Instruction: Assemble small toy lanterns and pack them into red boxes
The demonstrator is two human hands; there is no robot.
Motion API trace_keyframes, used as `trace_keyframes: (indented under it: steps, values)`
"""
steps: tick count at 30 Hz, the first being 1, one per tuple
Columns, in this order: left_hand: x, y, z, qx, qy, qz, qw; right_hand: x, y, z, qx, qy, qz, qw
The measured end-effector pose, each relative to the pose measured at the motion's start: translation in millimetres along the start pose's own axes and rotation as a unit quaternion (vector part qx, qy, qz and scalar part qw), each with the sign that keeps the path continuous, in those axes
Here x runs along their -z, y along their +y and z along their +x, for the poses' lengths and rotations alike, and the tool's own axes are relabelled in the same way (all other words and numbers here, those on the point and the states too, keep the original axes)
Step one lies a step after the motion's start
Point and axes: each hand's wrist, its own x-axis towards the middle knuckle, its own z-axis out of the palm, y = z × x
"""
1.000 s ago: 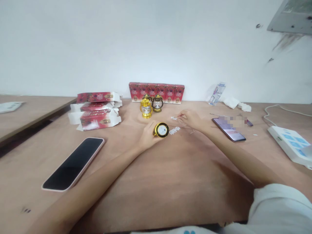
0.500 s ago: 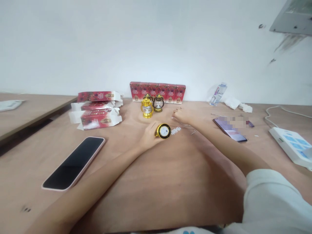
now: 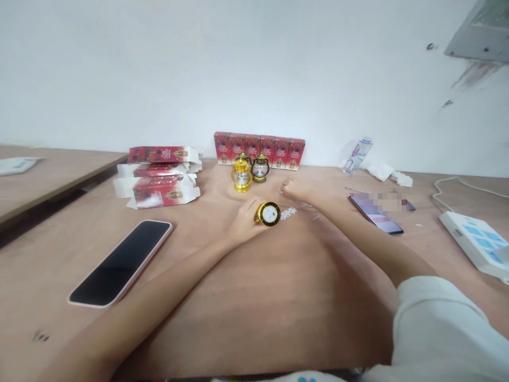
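At frame centre, a gold lantern is grasped by the left hand. Right of centre, the grip of the right hand cannot be determined.

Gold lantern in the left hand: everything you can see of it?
The gold lantern is gripped by the left hand, tipped with its round base towards the camera. The base shows a black ring around a pale disc with a small dark mark; the edge looks like shiny gold plastic or metal. White scraps lie just right of it in view. Its upper parts are hidden.
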Motion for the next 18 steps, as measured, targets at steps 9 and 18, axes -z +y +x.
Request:
trace_keyframes:
  steps: [9,18]
  values:
    - [-2.6,-3.1,1.0,-0.002,0.028,-0.014,1.0,28.3,-31.2,-41.5,-0.114,0.205,0.282,0.93]
    - [-1.8,-3.3,0.6,0.003,0.031,-0.029,0.999,42.8,-94.4,-92.4,0.031,0.33,0.508,0.795]
